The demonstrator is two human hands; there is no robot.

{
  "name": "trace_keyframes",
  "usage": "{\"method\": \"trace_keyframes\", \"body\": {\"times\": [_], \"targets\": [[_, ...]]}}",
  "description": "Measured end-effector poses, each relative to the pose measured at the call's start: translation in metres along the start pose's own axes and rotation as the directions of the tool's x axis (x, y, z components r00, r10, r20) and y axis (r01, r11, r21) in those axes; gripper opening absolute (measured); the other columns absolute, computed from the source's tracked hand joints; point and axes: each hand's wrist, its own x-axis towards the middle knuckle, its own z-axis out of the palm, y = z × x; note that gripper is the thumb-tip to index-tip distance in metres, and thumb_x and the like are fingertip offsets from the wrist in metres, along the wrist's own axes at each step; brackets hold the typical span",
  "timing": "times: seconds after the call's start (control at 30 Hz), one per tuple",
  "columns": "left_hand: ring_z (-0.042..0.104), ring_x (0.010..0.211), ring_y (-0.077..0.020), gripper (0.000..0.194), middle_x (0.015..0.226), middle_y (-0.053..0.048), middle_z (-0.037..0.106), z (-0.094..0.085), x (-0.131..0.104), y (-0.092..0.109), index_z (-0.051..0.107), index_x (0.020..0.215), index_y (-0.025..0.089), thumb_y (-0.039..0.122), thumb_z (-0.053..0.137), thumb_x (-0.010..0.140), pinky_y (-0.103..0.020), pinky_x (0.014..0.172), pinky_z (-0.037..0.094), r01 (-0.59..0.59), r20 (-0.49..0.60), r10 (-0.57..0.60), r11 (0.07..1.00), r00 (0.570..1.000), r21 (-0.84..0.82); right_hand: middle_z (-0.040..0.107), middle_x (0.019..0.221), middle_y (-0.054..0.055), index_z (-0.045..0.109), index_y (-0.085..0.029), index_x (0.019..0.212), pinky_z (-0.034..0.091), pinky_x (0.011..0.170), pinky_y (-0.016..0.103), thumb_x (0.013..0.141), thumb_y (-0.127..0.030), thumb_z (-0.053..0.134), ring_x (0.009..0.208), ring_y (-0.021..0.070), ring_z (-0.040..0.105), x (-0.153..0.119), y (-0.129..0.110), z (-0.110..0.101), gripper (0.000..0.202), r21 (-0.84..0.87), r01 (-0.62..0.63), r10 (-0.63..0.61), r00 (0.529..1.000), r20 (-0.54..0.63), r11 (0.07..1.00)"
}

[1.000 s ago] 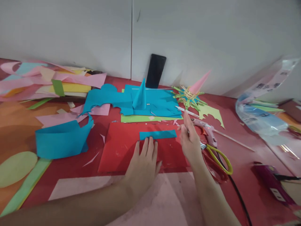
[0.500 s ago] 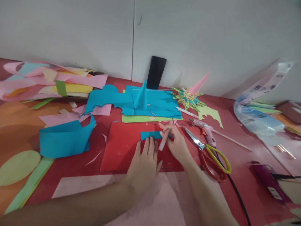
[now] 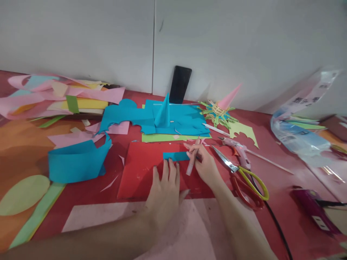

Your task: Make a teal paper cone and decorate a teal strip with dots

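My left hand point(image 3: 166, 189) lies flat with fingers spread, its fingertips at the lower edge of a short blue paper strip point(image 3: 176, 156). The strip rests on a bright red board point(image 3: 137, 171). At the strip's right end, my right hand point(image 3: 206, 165) is closed around a slim pen-like tool point(image 3: 190, 168) with a pale end. Its exact kind I cannot make out, and the fingers hide part of the strip. Just right of that hand lie scissors point(image 3: 230, 166) with one red and one yellow handle. Beyond them is a pink glue gun point(image 3: 242, 153).
Behind the board are blue sheets point(image 3: 187, 119) with a blue cone point(image 3: 163, 115), a phone point(image 3: 180, 85) against the wall and a pink-coned paper piece point(image 3: 218, 108). A blue paper band point(image 3: 73, 166) stands left. A purple power strip point(image 3: 314, 209) lies right.
The view has shifted slightly. My left hand's fingertips have drawn back a little from the blue strip toward its lower edge. My right hand keeps its grip beside the strip's right end.
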Motion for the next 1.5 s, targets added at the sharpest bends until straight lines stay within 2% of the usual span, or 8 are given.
{"method": "trace_keyframes", "body": {"times": [0.2,0.4,0.47,0.57,0.7,1.0,1.3,1.5], "targets": [[0.037,0.123,-0.0350,0.059,0.132,-0.023,0.042,0.003,0.000,0.002,0.042,0.127,0.004,0.045,0.031,0.087,-0.049,0.093,0.038,0.004,-0.048,-0.003,1.000,0.999,0.016,0.064,0.107,0.007,0.045,-0.024,0.083,0.046,0.082,0.035,0.079,-0.030,0.055,0.096,0.0205,0.061,-0.001,-0.007,0.002,0.013,0.065,0.020,-0.016,0.998,-0.057,0.998],[0.041,0.119,-0.0369,0.058,0.127,-0.025,0.047,0.003,0.003,0.001,0.049,0.122,0.002,0.045,0.033,0.086,-0.050,0.090,0.040,-0.015,-0.083,0.015,1.000,0.996,-0.006,0.067,0.067,0.003,0.048,-0.023,0.066,0.046,0.080,0.035,0.085,-0.040,0.044,0.074,0.0193,0.064,-0.004,-0.024,-0.002,0.025,0.119,0.026,0.024,0.919,-0.393,0.993],[0.042,0.118,-0.0370,0.058,0.126,-0.025,0.047,0.002,0.004,0.000,0.050,0.121,0.002,0.045,0.035,0.085,-0.050,0.090,0.040,-0.019,-0.086,0.017,1.000,0.996,-0.021,0.066,0.060,0.002,0.052,-0.022,0.073,0.049,0.066,0.035,0.087,-0.046,0.036,0.064,0.0193,0.063,-0.002,-0.027,0.000,0.031,0.280,0.020,0.078,0.940,-0.333,0.960],[0.041,0.119,-0.0365,0.059,0.127,-0.025,0.046,0.002,0.005,0.000,0.048,0.122,0.002,0.045,0.037,0.084,-0.048,0.091,0.039,-0.009,-0.087,0.005,0.999,0.996,-0.046,0.067,0.064,0.003,0.056,-0.020,0.092,0.048,0.058,0.032,0.087,-0.048,0.032,0.062,0.0187,0.063,0.007,-0.033,0.012,0.036,0.443,-0.024,0.087,0.989,-0.122,0.896],[0.042,0.118,-0.0372,0.057,0.125,-0.025,0.048,0.002,0.005,0.000,0.050,0.121,0.003,0.044,0.040,0.083,-0.048,0.089,0.040,0.002,-0.102,-0.006,0.999,0.995,-0.044,0.065,0.064,0.004,0.060,-0.019,0.083,0.047,0.058,0.030,0.086,-0.047,0.037,0.063,0.0181,0.063,0.019,-0.042,0.035,0.037,0.492,-0.043,0.068,0.997,-0.031,0.870],[0.052,0.109,-0.0348,0.050,0.117,-0.022,0.057,0.002,0.004,-0.002,0.064,0.100,0.006,0.047,0.054,0.073,-0.043,0.085,0.044,0.011,-0.199,-0.020,0.999,0.980,-0.043,0.049,0.045,-0.006,0.041,-0.021,0.062,0.049,0.070,0.029,0.081,-0.037,0.053,0.066,0.0156,0.063,0.025,-0.035,0.047,0.027,0.347,-0.109,0.126,0.992,-0.027,0.931],[0.053,0.108,-0.0291,0.046,0.117,-0.015,0.059,-0.001,0.003,-0.002,0.064,0.101,0.012,0.047,0.052,0.074,-0.038,0.083,0.044,0.026,-0.204,-0.032,0.999,0.979,-0.028,0.050,0.044,-0.005,0.043,-0.021,0.059,0.048,0.058,0.026,0.078,-0.039,0.057,0.058,0.0159,0.063,0.025,-0.037,0.047,0.030,0.135,-0.153,0.154,0.988,0.001,0.979],[0.053,0.108,-0.0308,0.052,0.115,-0.017,0.059,0.001,0.005,-0.003,0.065,0.098,0.009,0.052,0.054,0.071,-0.039,0.084,0.043,0.012,-0.189,-0.017,0.999,0.982,-0.032,0.046,0.040,-0.005,0.041,-0.022,0.060,0.050,0.059,0.026,0.082,-0.039,0.052,0.061,0.0169,0.064,0.026,-0.037,0.050,0.030,0.204,-0.167,0.176,0.984,-0.027,0.965]]}}
